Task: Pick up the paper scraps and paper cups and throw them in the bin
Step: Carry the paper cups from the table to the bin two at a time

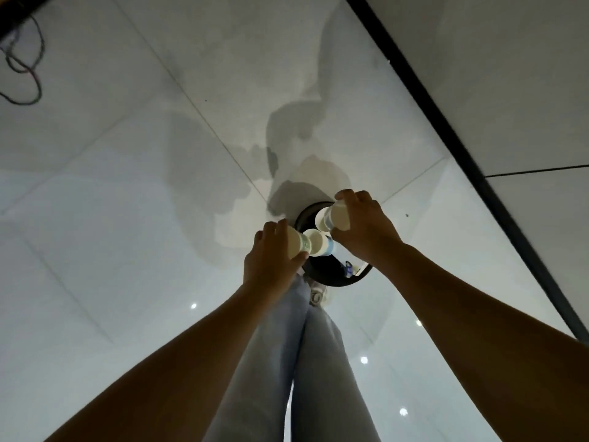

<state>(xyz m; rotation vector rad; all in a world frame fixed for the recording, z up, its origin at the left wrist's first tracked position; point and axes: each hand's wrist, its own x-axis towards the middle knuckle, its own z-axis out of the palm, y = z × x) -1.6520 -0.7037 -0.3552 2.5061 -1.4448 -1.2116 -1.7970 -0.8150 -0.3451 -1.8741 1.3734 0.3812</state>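
Head view looks down at a pale tiled floor (127,218), where a black bin (322,275) stands mostly hidden behind both hands. Left hand (274,260) grips stacked paper cups (306,244) lying sideways over the bin's rim; how many is unclear. Right hand (366,228) grips another paper cup (331,218) above the opening. Bin contents are hard to make out.
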